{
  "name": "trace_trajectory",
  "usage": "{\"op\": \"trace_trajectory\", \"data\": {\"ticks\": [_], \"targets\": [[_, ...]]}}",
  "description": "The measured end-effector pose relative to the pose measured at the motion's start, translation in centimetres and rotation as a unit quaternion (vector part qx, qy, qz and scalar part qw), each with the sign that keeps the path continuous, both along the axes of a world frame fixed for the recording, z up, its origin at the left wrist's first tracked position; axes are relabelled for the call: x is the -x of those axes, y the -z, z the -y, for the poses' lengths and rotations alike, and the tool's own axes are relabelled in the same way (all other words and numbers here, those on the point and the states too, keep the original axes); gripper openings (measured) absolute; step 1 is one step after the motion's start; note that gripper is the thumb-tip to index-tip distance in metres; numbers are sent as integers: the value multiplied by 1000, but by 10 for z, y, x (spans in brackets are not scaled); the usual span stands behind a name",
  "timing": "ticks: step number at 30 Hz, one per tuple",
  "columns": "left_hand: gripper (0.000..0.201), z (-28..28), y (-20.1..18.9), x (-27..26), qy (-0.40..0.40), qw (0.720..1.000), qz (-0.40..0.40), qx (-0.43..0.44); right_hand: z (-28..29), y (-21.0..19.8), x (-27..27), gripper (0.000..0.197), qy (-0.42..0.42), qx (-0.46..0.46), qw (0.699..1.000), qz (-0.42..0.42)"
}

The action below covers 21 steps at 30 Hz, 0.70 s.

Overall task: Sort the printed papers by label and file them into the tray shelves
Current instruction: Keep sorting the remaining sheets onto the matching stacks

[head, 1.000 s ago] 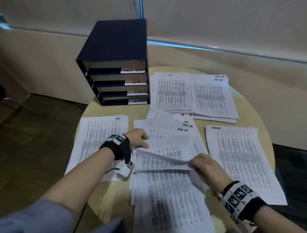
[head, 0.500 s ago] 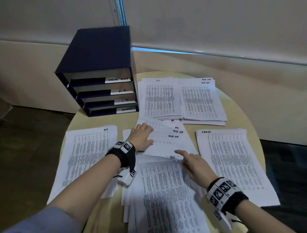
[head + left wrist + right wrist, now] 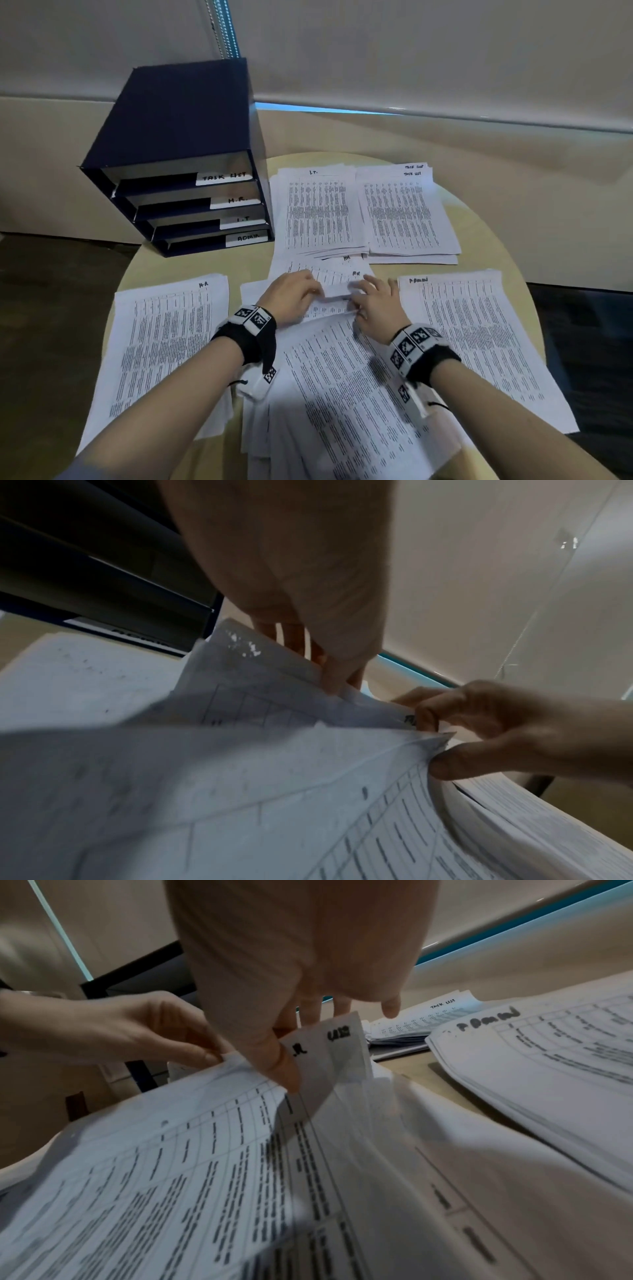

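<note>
A dark blue tray shelf unit (image 3: pixel 191 161) stands at the back left, its shelves labelled TASK LIST, H.R., I.T. and ADMIN. A loose middle pile of printed papers (image 3: pixel 342 394) lies in front of me. Both hands meet at its far end, where several top edges are lifted. My left hand (image 3: pixel 317 291) pinches the raised sheet edges (image 3: pixel 274 669). My right hand (image 3: pixel 358 298) pinches a sheet corner (image 3: pixel 329 1047) between thumb and fingers. That corner shows handwritten labels, partly hidden by the thumb.
Sorted piles surround the middle one on the round table (image 3: pixel 479 219): an H.R. pile (image 3: pixel 164 342) at left, an I.T. pile (image 3: pixel 318 212) and a TASK LIST pile (image 3: pixel 404 212) at the back, and an ADMIN pile (image 3: pixel 479 342) at right. Beyond the table is a wall.
Both hands have moved to the far end of the middle pile and come together. The left hand lay flat before and the right pointed; now each pinches lifted sheet edges.
</note>
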State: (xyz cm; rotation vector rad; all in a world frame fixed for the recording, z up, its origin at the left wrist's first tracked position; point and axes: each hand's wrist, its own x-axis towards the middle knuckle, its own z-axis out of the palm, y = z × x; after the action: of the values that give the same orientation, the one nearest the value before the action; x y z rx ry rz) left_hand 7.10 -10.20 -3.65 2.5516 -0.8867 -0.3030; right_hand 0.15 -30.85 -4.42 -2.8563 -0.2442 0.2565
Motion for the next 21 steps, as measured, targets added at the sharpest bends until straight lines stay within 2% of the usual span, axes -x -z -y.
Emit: {"op": "trace_trajectory", "data": {"ticks": [3,6,8,13,17,21], "targets": [[33,2,1,-10,-34,999,18,-25,-3,6,5,20,-9,-15,1000,0],[51,4,1,-24,-89,989,34,-113,-2,15,14,19,-11,-30,999,18],[55,5,1,-30,-90,984,41,-149,-2,19,18,17,-13,-40,999,27],[27,4,1,-32,-57,986,107,-117,-2,22,22,18,-23,-23,996,77],[16,1,1,-29,-60,991,53,-109,-4,11,12,14,-56,63,994,64],[27,0,0,-32,-41,987,-25,-152,-6,-2,-8,23,-83,77,993,-12]]}}
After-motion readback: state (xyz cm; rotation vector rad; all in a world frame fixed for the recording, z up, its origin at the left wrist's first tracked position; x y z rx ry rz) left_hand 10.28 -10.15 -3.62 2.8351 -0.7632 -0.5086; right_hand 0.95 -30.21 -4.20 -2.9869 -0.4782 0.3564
